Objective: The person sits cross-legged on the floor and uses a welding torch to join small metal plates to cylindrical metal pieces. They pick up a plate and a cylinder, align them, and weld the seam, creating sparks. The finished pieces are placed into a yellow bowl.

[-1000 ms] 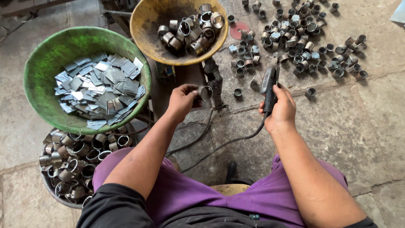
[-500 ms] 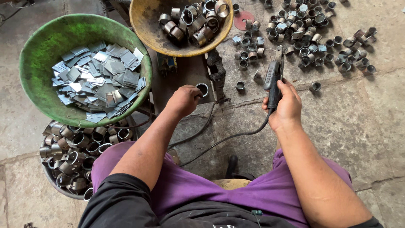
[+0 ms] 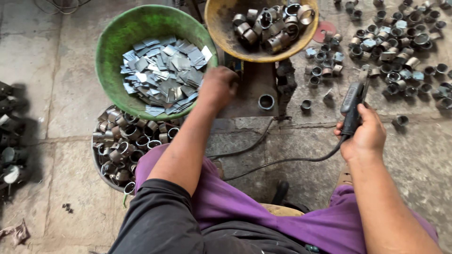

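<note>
My left hand (image 3: 217, 86) hovers at the right rim of a green bowl (image 3: 115, 44) full of small flat metal plates (image 3: 162, 73); its fingers are curled and blurred, and I cannot tell whether they hold anything. My right hand (image 3: 365, 134) grips the black handle of a welding electrode holder (image 3: 352, 106) with a black cable trailing from it. A short metal ring (image 3: 266, 101) stands alone on the dark metal work plate (image 3: 245, 101) between the hands.
A yellow bowl (image 3: 221, 33) of metal tube pieces sits at the top. A basin of rings (image 3: 125, 146) lies under the green bowl. Several rings (image 3: 395, 47) are scattered on the concrete floor at the right. Dark parts (image 3: 9, 141) line the left edge.
My left hand has left the ring on the work plate and moved left toward the green bowl. The right hand keeps its hold on the electrode holder.
</note>
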